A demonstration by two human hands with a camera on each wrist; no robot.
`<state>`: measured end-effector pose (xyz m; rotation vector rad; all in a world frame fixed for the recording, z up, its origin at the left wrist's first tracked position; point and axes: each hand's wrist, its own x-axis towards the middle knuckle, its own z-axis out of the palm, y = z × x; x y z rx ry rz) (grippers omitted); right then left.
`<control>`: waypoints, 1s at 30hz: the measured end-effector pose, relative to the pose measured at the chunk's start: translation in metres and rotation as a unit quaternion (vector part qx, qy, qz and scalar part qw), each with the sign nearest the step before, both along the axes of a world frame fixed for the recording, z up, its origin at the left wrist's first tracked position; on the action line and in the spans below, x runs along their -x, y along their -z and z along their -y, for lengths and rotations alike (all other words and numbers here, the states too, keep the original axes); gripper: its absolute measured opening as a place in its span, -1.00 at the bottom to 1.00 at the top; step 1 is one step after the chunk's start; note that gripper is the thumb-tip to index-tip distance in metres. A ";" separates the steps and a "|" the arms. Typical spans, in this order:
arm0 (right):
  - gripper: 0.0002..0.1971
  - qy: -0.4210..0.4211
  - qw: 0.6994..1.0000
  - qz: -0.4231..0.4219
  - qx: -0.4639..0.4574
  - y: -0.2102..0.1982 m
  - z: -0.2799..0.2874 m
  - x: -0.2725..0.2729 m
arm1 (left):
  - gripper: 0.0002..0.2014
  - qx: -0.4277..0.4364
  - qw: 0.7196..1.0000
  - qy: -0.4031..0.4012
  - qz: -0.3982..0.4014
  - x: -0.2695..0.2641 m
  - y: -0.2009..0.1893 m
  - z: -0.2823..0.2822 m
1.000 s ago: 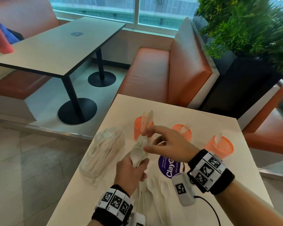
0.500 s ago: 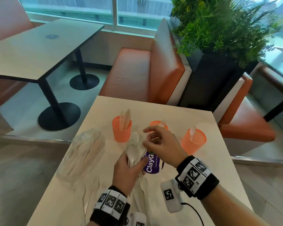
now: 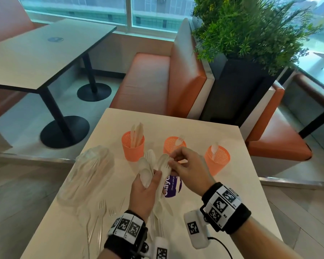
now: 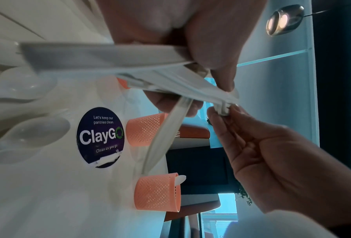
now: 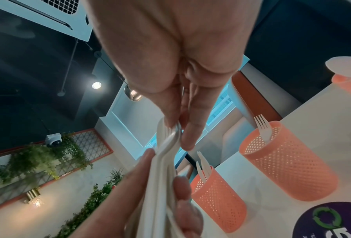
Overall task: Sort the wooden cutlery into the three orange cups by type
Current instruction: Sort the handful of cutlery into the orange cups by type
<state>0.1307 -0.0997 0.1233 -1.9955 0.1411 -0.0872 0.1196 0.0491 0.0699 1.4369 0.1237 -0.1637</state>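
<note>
Compared with the frame half a second earlier, the right hand (image 3: 187, 169) has closed in on the fan of pale wooden spoons and forks (image 3: 153, 166) and now pinches the tines of one pale wooden fork (image 3: 170, 159) at the fan's right edge; the head view has also drawn nearer to the bench (image 3: 204, 131). The left hand (image 3: 145, 193) is wrapped round the handles of the bundle, heads pointing up and away from the person. The pinched fork's long axis runs from the left palm up toward the right fingertips (image 4: 221, 116), as the left wrist view confirms. Three orange perforated plastic cups stand in a row just beyond the hands: the left cup (image 3: 133, 146) holds knives, the middle cup (image 3: 173, 145) holds a fork, the right cup (image 3: 216, 158) holds a spoon. The middle cup lies directly behind the right hand, the nearer hand to it, so the likely next move is to draw the fork out lengthwise and forward.
</note>
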 end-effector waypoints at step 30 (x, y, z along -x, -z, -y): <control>-0.95 0.166 0.974 0.059 0.145 0.029 0.077 -0.120 | -0.89 0.104 0.993 0.003 -0.060 -0.012 -0.004 -0.034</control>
